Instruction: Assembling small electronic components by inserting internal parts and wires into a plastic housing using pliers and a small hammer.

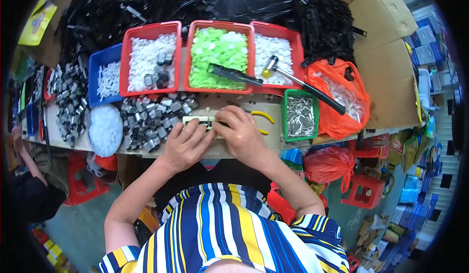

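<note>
Both hands, left hand (183, 146) and right hand (242, 135), curl closed around a pale strip (198, 120) at the worktop's (244, 148) front edge, probably steadying it.

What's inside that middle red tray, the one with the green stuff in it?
The middle red tray is filled with small light-green plastic pieces. A black-handled tool lies across them at the front. Whatever sits beneath the green heap, and the tray's floor, is covered.

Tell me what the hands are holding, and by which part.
Both hands, left hand and right hand, press on a pale flat strip; the exact grip is hidden.
</note>
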The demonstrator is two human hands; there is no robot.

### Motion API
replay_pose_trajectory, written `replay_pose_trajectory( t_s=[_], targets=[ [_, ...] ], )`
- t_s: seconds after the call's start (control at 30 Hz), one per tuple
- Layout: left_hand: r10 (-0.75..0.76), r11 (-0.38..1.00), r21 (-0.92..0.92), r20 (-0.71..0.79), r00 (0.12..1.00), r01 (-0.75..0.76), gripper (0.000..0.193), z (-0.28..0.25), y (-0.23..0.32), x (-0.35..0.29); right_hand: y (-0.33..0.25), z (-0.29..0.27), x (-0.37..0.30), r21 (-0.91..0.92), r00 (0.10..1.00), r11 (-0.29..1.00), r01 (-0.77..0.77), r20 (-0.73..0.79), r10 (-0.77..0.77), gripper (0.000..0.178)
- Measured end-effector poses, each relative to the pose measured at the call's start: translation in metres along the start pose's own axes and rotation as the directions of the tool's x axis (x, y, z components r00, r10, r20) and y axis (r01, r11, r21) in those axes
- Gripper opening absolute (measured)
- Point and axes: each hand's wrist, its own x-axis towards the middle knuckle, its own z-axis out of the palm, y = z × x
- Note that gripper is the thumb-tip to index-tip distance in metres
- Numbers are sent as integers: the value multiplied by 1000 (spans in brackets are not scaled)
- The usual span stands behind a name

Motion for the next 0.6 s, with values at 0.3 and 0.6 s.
replay_pose_trajectory(
  t_s=[0.3, 0.6],
  targets=[
    [-51, 994, -91, 43, 998, 55, 32, -8, -5, 7, 40, -115, -16, -89, 937, 968, -234, -287, 200, 20],
    [-188, 945, -272, 1, 982, 181, 34, -33, -11, 14, 256, -219, -181, -328, 836, 770, -547, -174, 520, 32]
  ],
)
